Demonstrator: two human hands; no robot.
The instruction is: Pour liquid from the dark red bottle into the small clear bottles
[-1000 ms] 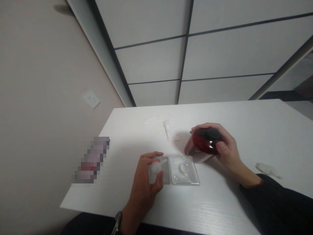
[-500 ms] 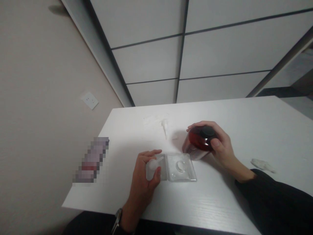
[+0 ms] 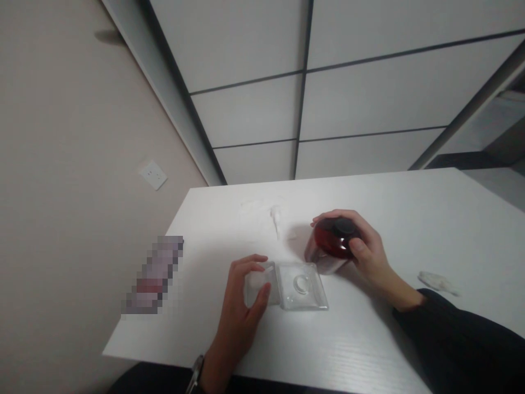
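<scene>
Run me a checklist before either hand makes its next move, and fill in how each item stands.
1. Right hand secure around the red bottle: ok, thumb and fingers wrap it.
2. Dark cap on the bottle: ok, in place; its tightness, cannot tell.
3. Clear case open: ok, its two halves lie side by side.
4. Left hand gripping something at the case's left half: cannot tell; the pale shape there is blurred.
5. Bottle clear of the case: cannot tell; they meet or overlap in this view.
6. Slim white piece apart from both hands: ok, it lies on the table.
</scene>
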